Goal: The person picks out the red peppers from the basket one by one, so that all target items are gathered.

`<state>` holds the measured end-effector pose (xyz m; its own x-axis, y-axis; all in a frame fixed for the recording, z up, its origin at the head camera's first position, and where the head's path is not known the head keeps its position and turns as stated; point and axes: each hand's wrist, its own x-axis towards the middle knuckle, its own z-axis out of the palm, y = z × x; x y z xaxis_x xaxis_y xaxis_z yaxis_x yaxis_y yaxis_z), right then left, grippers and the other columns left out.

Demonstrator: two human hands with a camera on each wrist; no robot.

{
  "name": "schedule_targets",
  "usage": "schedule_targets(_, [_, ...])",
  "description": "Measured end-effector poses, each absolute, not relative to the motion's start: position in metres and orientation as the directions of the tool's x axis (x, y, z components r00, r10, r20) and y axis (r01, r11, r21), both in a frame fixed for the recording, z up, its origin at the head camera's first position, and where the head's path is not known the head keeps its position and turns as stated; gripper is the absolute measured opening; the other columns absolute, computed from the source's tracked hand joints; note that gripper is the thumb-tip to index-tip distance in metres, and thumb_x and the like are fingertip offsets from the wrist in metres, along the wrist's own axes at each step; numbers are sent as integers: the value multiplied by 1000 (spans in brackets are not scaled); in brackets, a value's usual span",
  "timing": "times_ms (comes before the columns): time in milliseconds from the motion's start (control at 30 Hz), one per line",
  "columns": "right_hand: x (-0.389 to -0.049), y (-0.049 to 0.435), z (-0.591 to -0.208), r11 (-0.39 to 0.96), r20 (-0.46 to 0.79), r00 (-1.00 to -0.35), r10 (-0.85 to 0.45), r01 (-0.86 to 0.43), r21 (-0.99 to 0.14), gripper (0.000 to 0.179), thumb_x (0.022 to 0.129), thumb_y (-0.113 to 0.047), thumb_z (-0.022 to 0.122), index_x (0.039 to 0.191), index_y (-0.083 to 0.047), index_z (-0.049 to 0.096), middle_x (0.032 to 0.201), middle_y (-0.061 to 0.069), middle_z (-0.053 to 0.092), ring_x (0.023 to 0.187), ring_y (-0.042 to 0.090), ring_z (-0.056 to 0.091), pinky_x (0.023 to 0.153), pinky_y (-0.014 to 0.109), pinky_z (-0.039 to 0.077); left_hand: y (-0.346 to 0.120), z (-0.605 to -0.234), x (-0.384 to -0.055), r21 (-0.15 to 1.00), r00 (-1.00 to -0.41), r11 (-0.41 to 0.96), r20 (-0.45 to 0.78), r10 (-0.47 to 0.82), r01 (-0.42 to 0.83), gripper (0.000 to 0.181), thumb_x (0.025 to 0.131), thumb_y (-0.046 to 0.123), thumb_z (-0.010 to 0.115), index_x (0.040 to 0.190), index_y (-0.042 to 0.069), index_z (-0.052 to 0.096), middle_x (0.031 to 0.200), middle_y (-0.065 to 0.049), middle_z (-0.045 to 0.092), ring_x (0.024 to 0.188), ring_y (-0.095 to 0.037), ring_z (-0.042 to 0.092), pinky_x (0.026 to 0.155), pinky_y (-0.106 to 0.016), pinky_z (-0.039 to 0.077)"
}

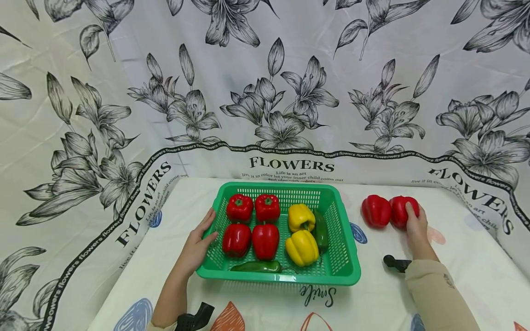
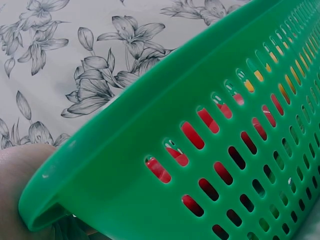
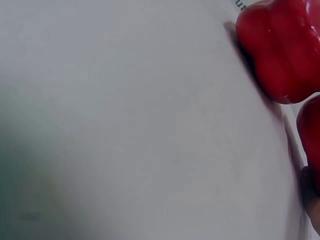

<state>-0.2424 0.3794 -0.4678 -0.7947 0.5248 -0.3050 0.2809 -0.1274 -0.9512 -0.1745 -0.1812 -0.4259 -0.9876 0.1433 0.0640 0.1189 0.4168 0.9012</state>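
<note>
A green plastic basket (image 1: 278,278) with slotted walls stands on the table. My left hand (image 1: 198,243) grips its left rim; the left wrist view shows the hand (image 2: 22,172) around the rim's end. Inside lie several red bell peppers (image 1: 265,241), two yellow bell peppers (image 1: 302,248), a long green pepper (image 1: 258,266) along the near wall and another green pepper (image 1: 321,230) beside the yellow ones. Right of the basket, my right hand (image 1: 416,227) holds a red bell pepper (image 1: 399,212). A second red bell pepper (image 1: 376,211) lies just left of it, close against it.
A white cloth (image 1: 372,299) with coloured prints covers the table. Behind it hangs a white curtain (image 1: 281,105) with black flower drawings. Black wrist devices show at the left wrist (image 1: 195,317) and the right wrist (image 1: 396,263).
</note>
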Motion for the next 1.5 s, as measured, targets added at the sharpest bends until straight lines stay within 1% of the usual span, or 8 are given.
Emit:
schedule_targets(200, [-243, 379, -470, -88, -274, -798, 537, 271, -959, 72, 93, -54, 39, 151, -25, 8, 159, -2, 4, 146, 18, 6, 118, 34, 12, -181, -425, -175, 901, -987, 415, 69, 142, 123, 54, 96, 7, 44, 147, 8, 26, 158, -1, 13, 146, -29, 7, 112, -56, 16])
schedule_targets(367, [-242, 380, -473, -46, -289, -781, 553, 318, -947, 72, 93, -55, 35, 151, -22, 7, 159, 2, 4, 146, 22, 5, 118, 37, 13, -181, -425, -175, 903, -987, 413, 64, 146, 119, 54, 96, 8, 44, 147, 8, 25, 158, 0, 13, 146, -29, 6, 112, -56, 16])
schedule_targets(533, [-241, 379, -474, -30, -317, -767, 557, 363, -931, 73, 94, -56, 32, 151, -21, 5, 159, 2, 2, 146, 23, 4, 118, 38, 13, -182, -425, -174, 904, -987, 411, 62, 148, 119, 54, 96, 8, 44, 147, 9, 25, 158, 0, 13, 146, -29, 6, 112, -57, 15])
schedule_targets(800, [-239, 377, -472, -17, -325, -768, 552, 379, -925, 76, 92, -59, 32, 151, -21, 4, 159, 3, 1, 146, 25, 3, 117, 41, 15, -182, -425, -173, 904, -987, 410, 66, 148, 122, 54, 96, 8, 44, 147, 9, 25, 158, 0, 13, 146, -29, 6, 112, -57, 15])
schedule_targets(1100, [-237, 376, -466, -52, -320, -766, 558, 353, -934, 78, 92, -56, 37, 151, -15, 7, 159, 4, 3, 146, 24, 6, 118, 36, 13, -182, -425, -173, 904, -987, 410, 62, 145, 117, 55, 96, 8, 44, 147, 8, 25, 158, 0, 13, 146, -30, 6, 112, -58, 15])
schedule_targets(1300, [-234, 375, -456, -67, -317, -766, 559, 340, -938, 76, 91, -54, 41, 151, -17, 11, 158, 2, 11, 143, 18, 15, 118, 31, 16, -182, -424, -172, 906, -988, 408, 61, 144, 116, 55, 96, 7, 44, 147, 8, 25, 158, -1, 12, 146, -29, 6, 112, -57, 16])
schedule_targets(1400, [-232, 375, -448, -50, -310, -778, 547, 338, -940, 76, 91, -52, 41, 151, -18, 9, 159, 1, 7, 144, 16, 13, 118, 32, 15, -182, -424, -172, 907, -987, 403, 65, 146, 119, 55, 96, 7, 44, 147, 7, 24, 158, -1, 12, 146, -29, 6, 112, -57, 16])
schedule_targets(1500, [-228, 376, -438, -23, -288, -790, 542, 328, -944, 76, 92, -50, 41, 151, -20, 4, 159, 0, -3, 146, 18, 3, 118, 34, 11, -182, -424, -171, 909, -987, 400, 66, 146, 120, 55, 96, 6, 44, 147, 7, 24, 158, -1, 12, 146, -29, 6, 112, -57, 15])
